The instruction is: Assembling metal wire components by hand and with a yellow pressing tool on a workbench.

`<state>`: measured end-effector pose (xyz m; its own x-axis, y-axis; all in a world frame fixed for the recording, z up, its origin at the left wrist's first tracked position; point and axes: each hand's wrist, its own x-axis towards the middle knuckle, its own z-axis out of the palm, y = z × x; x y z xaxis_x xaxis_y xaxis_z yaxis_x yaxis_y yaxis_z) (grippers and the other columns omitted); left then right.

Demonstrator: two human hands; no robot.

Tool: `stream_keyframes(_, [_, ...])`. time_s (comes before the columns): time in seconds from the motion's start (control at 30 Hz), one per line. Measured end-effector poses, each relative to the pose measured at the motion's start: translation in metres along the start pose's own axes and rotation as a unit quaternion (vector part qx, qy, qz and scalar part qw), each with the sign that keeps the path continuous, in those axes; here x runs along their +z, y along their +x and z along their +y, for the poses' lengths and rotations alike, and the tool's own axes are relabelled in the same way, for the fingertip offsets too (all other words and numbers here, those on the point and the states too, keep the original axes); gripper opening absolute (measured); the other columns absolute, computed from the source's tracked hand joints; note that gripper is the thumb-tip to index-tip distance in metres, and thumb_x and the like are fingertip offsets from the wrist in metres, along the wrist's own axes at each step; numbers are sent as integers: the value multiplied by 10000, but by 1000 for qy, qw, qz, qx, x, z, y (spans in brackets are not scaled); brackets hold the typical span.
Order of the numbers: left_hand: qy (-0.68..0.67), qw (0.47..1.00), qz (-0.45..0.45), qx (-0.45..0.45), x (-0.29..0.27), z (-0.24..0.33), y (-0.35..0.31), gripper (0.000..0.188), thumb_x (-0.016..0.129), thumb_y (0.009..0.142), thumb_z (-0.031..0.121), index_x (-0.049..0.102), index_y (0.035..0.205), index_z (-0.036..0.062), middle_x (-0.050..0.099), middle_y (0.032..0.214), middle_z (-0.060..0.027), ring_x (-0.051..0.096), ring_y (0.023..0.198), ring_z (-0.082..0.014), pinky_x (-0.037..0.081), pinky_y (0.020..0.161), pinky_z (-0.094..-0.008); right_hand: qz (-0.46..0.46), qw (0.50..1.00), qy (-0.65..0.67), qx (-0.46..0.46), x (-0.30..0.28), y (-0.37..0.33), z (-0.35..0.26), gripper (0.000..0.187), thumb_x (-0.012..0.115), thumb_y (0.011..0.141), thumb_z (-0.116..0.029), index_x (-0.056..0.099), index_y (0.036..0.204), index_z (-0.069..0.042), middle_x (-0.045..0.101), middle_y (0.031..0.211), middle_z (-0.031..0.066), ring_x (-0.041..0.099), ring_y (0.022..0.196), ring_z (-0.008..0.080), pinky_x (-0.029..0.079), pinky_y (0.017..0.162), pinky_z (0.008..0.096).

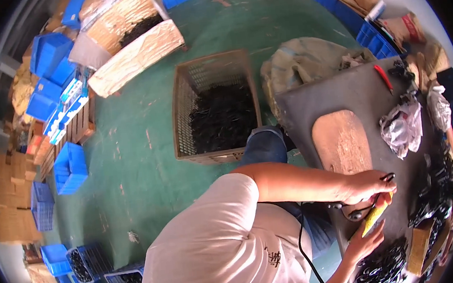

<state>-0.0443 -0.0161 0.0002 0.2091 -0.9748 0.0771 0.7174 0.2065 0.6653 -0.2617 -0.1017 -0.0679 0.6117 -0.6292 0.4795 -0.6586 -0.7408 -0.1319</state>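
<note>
My left hand [369, 185] reaches across the dark worktable, closed on a black looped part [355, 215] with small round ends. Below it, my right hand [366, 243] is closed around a slim yellow-handled tool [374, 218]. The tool's upper end meets the fingers of my left hand, and its working tip cannot be made out. Both hands are over the lower end of a worn wooden board [343, 139]. Near my right hand lies a pile of black looped parts [382, 266].
On the table [302, 100] are a red-handled tool [383, 78], a crumpled plastic bag [402, 127] and more black parts [434, 188]. A mesh crate [181, 113] of black pieces stands on the green floor by my knee. Blue bins [71, 168] line the left side.
</note>
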Motion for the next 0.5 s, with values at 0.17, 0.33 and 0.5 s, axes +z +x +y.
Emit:
stream_keyframes(0.17, [23, 1000, -2, 15, -13, 24, 6, 289, 609, 994, 304, 644, 1103, 39, 695, 1009, -81, 650, 823, -118, 526, 767, -275, -107, 985, 82, 109, 15, 9, -18, 763, 723, 874, -340, 363, 1478, -46, 498, 1305, 271, 537, 1128, 457, 497, 921, 504])
stream_keyframes(0.33, [97, 994, 50, -26, -5, 44, 8, 319, 596, 1003, 358, 613, 1140, 71, 698, 1031, -79, 647, 851, -118, 481, 714, -249, -118, 961, 194, 155, 19, 4, 7, 491, 691, 896, -258, 547, 1286, 4, 626, 1101, 225, 618, 1034, 365, 516, 859, 421])
stream_keyframes(0.5, [213, 976, 28, -36, -2, 15, 29, 302, 592, 1011, 353, 596, 1110, 68, 690, 972, -40, 641, 827, -116, 477, 704, -234, -214, 427, 761, 440, -19, -31, 2, 459, 537, 984, -395, 560, 1293, -57, 659, 974, 93, 637, 768, 169, 521, 656, 292])
